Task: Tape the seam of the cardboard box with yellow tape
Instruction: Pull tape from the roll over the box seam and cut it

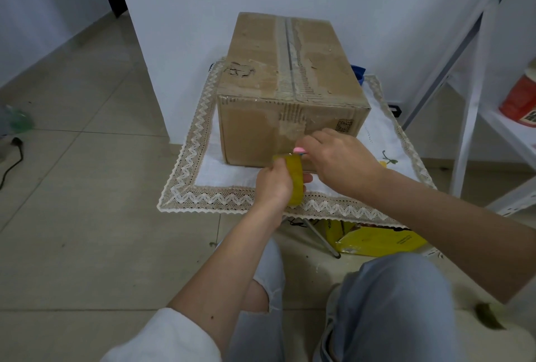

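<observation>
A worn cardboard box stands on a small table covered by a white lace-edged cloth. Its top seam runs front to back, with torn paper and old tape residue along it. My left hand grips a roll of yellow tape in front of the box's near face. My right hand is shut on a small pink-handled tool, held at the top of the roll close to the box's lower front.
A white wall stands behind the box. A white metal shelf with a red container is at the right. A yellow bag lies under the table. My knees are below, and a black cable lies on the tiled floor at left.
</observation>
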Action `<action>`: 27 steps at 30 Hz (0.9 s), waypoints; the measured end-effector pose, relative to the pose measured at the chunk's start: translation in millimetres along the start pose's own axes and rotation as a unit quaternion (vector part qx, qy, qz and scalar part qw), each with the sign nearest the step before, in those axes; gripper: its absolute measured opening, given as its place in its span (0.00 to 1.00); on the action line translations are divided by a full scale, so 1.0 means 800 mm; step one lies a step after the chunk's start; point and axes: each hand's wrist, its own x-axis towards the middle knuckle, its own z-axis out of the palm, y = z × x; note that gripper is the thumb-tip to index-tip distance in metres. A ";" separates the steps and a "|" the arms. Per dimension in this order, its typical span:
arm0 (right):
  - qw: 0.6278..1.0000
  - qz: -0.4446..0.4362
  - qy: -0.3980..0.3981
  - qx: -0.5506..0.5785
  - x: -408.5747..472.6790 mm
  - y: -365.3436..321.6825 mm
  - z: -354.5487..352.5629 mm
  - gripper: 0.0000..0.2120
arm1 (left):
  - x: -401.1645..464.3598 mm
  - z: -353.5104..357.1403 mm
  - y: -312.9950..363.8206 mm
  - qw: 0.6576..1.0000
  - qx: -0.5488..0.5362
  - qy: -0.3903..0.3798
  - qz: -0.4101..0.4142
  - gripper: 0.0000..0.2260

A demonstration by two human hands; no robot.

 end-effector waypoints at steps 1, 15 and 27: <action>1.000 -0.001 0.002 0.002 -0.002 0.000 -0.001 0.10 | 0.001 -0.001 0.000 1.000 0.000 -0.004 -0.003 0.19; 1.000 0.015 0.011 0.025 -0.016 0.007 0.008 0.15 | 0.001 -0.005 0.000 1.000 0.003 -0.011 -0.019 0.19; 0.998 0.015 0.041 0.038 -0.020 -0.001 0.004 0.11 | -0.001 -0.005 -0.001 1.000 -0.003 0.005 -0.021 0.18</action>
